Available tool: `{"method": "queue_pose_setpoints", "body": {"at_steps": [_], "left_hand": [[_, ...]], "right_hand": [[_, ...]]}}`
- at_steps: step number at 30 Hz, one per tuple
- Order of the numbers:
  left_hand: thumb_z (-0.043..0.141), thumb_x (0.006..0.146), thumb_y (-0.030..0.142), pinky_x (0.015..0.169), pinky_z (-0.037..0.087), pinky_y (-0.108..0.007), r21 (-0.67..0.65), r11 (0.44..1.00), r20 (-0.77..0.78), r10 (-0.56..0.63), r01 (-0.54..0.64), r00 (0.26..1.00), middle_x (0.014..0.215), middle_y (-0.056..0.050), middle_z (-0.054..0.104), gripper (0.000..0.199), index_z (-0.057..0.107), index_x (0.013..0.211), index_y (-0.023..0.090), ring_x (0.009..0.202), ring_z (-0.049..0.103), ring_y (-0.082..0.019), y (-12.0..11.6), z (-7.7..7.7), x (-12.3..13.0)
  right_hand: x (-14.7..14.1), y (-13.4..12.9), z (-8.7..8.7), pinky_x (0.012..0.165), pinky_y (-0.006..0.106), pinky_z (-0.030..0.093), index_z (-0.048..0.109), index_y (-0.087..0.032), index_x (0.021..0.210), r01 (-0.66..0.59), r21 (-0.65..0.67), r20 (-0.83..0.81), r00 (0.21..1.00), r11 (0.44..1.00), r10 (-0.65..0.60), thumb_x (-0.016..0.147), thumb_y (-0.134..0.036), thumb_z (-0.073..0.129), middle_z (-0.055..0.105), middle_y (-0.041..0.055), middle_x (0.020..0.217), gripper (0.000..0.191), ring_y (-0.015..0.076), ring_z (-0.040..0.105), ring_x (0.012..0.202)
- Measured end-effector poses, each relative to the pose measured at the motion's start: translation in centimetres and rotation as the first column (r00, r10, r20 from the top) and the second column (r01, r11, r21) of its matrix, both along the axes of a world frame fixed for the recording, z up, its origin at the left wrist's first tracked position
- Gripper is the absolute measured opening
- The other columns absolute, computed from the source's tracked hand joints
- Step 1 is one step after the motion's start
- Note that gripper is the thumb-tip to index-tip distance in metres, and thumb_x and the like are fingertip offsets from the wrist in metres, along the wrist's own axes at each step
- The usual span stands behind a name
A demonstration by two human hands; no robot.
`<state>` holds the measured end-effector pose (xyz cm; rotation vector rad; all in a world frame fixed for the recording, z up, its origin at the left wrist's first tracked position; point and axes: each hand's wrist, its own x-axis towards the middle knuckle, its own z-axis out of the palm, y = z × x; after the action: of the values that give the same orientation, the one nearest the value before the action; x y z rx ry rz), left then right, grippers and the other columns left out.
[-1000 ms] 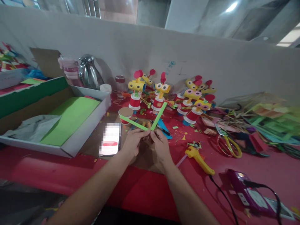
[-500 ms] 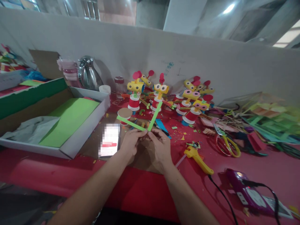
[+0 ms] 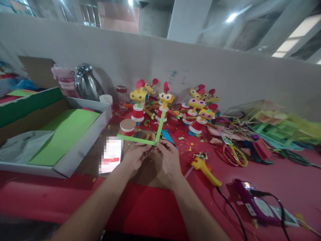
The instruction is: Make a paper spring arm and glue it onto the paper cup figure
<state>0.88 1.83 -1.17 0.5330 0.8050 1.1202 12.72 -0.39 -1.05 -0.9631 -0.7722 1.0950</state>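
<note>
Two green paper strips meet in an L at my fingertips. One strip point(image 3: 136, 139) points left toward a red-and-white paper cup point(image 3: 128, 127); the other strip point(image 3: 161, 126) rises away from me. My left hand point(image 3: 137, 154) pinches them near the corner from the left. From the other side, my right hand point(image 3: 168, 155) pinches the same corner. Whether the strips are glued there is too small to tell. Under my hands lies a brown board point(image 3: 151, 174). A phone point(image 3: 111, 155) with a lit screen rests left of my left hand.
Several cup figures point(image 3: 197, 124) with yellow heads stand at the back. A yellow glue gun point(image 3: 207, 172), scissors point(image 3: 234, 152) and a purple device point(image 3: 258, 204) with a cable lie to the right. An open box point(image 3: 82, 142) with green paper stands left, before a metal jug point(image 3: 88, 83).
The strips' angle has turned slightly: the left strip lies flatter and the other stands steeper. Both hands keep their pinch. The whole view has shifted a little, with things sitting further left.
</note>
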Motion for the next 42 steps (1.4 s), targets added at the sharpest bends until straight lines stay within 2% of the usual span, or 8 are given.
{"method": "queue_pose_setpoints", "body": {"at_steps": [4,9,15,23,27,30,36,42], "left_hand": [[0.078,0.063,0.005,0.067,0.054,-0.022,-0.002,1.0,-0.001,0.0,0.0,1.0,0.072,-0.007,0.072,0.01,0.073,0.07,0.01,0.066,0.066,-0.012,0.0,0.1,-0.1],[0.082,0.057,0.008,0.073,0.053,-0.025,0.077,0.993,-0.019,-0.089,0.09,0.996,0.075,-0.008,0.072,0.019,0.074,0.074,0.011,0.069,0.065,-0.013,-0.1,0.6,-0.1],[0.083,0.058,0.019,0.066,0.047,-0.025,0.205,0.977,-0.118,-0.034,0.058,0.992,0.067,-0.005,0.068,0.017,0.073,0.069,0.011,0.064,0.058,-0.012,-0.4,0.6,0.1],[0.081,0.058,0.023,0.062,0.043,-0.024,0.204,0.978,-0.166,-0.011,0.045,0.986,0.062,-0.004,0.065,0.016,0.072,0.063,0.011,0.06,0.055,-0.01,-0.5,0.9,0.1],[0.081,0.055,0.017,0.067,0.046,-0.025,0.2,0.977,-0.142,-0.05,0.078,0.989,0.064,-0.004,0.068,0.015,0.073,0.066,0.011,0.062,0.059,-0.012,-0.8,1.5,-0.1],[0.083,0.05,0.014,0.072,0.05,-0.027,0.142,0.986,-0.106,-0.077,0.091,0.991,0.064,-0.005,0.069,0.019,0.074,0.066,0.011,0.062,0.061,-0.012,-0.8,1.8,-0.2],[0.086,0.048,0.015,0.066,0.05,-0.023,0.112,0.994,-0.054,-0.005,0.011,0.999,0.07,-0.005,0.071,0.023,0.074,0.068,0.012,0.064,0.061,-0.011,-0.5,1.3,-0.1],[0.089,0.048,0.024,0.058,0.045,-0.022,0.098,0.991,-0.124,-0.075,0.087,0.989,0.064,-0.005,0.066,0.031,0.076,0.074,0.011,0.059,0.056,-0.01,-0.4,0.9,-0.3]], "right_hand": [[0.0,0.1,-0.2,0.06,0.028,0.048,0.07,-0.02,0.075,0.01,0.011,0.004,1.0,1.0,-0.01,0.062,-0.031,0.077,0.066,-0.0017,0.068,0.019,0.0109,0.054,0.057],[0.0,0.2,-0.4,0.062,0.027,0.046,0.07,-0.02,0.075,0.065,-0.001,0.0,0.998,0.998,-0.065,0.061,-0.028,0.077,0.067,-0.0018,0.07,0.018,0.0108,0.055,0.06],[-0.2,0.0,-0.5,0.066,0.028,0.047,0.069,-0.02,0.077,0.047,0.033,0.043,0.998,0.998,-0.048,0.065,-0.027,0.075,0.066,-0.002,0.072,0.015,0.0115,0.056,0.063],[-0.2,-0.2,-0.2,0.068,0.028,0.047,0.067,-0.02,0.075,0.015,0.043,0.088,0.996,0.999,-0.019,0.065,-0.027,0.075,0.067,-0.0017,0.075,0.015,0.0127,0.056,0.066],[0.0,-0.1,0.0,0.064,0.026,0.044,0.066,-0.02,0.073,0.004,0.009,0.061,0.998,1.0,-0.004,0.062,-0.03,0.077,0.063,-0.0033,0.069,0.018,0.0111,0.053,0.062],[0.1,0.0,0.1,0.06,0.025,0.042,0.065,-0.02,0.072,0.006,-0.005,0.041,0.999,1.0,-0.005,0.06,-0.029,0.079,0.061,-0.0041,0.067,0.021,0.01,0.051,0.059],[0.1,-0.1,0.2,0.06,0.025,0.043,0.066,-0.02,0.072,-0.003,0.003,0.057,0.998,1.0,0.003,0.06,-0.029,0.077,0.062,-0.0038,0.068,0.019,0.0102,0.052,0.06],[-0.2,-0.4,0.3,0.059,0.026,0.045,0.065,-0.02,0.071,0.019,0.005,0.117,0.993,1.0,-0.019,0.06,-0.033,0.078,0.063,-0.0027,0.066,0.022,0.0126,0.055,0.06]]}}
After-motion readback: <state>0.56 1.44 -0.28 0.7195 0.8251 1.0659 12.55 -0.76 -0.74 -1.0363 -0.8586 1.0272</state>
